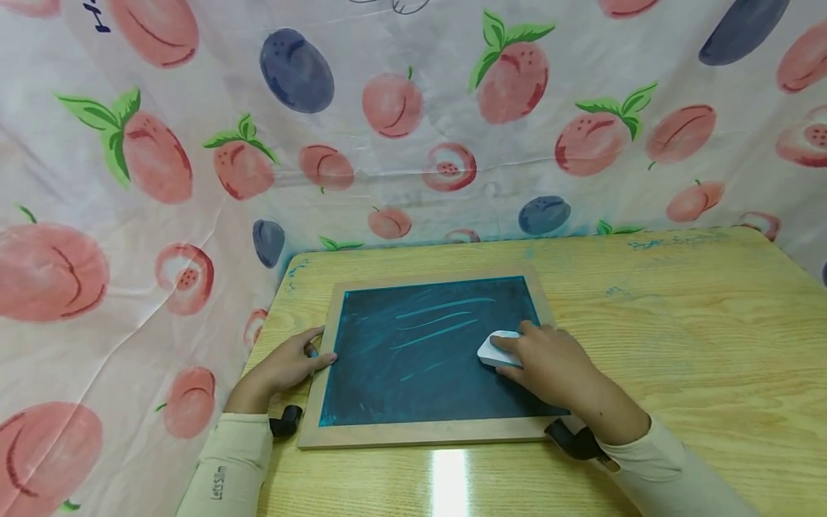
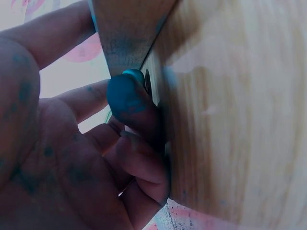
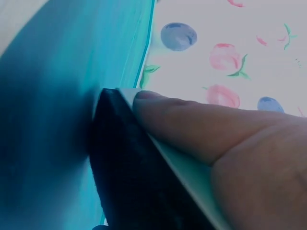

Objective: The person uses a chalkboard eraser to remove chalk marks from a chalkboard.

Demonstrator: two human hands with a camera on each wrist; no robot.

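Note:
A chalkboard (image 1: 423,433) in a pale wooden frame lies on the table with several blue chalk strokes across its dark surface. My right hand (image 1: 554,361) grips a white-backed chalkboard eraser (image 1: 489,354) over the board's right half. In the right wrist view, the eraser's dark felt (image 3: 129,167) is tilted against the blue-smeared surface, a digit along its white back. My left hand (image 1: 288,361) holds the frame's left side, thumb on top. Its other fingers curl beside the frame edge (image 2: 127,33), close over the table; one fingertip (image 2: 123,96) is stained blue, with a bright blue bit behind it.
The wooden table (image 1: 685,316) extends to the right of the board and carries blue chalk smudges near its back edge. A fruit-patterned cloth (image 1: 413,179) hangs behind and along the left. Dark wrist straps (image 1: 575,439) sit near the frame's lower corners.

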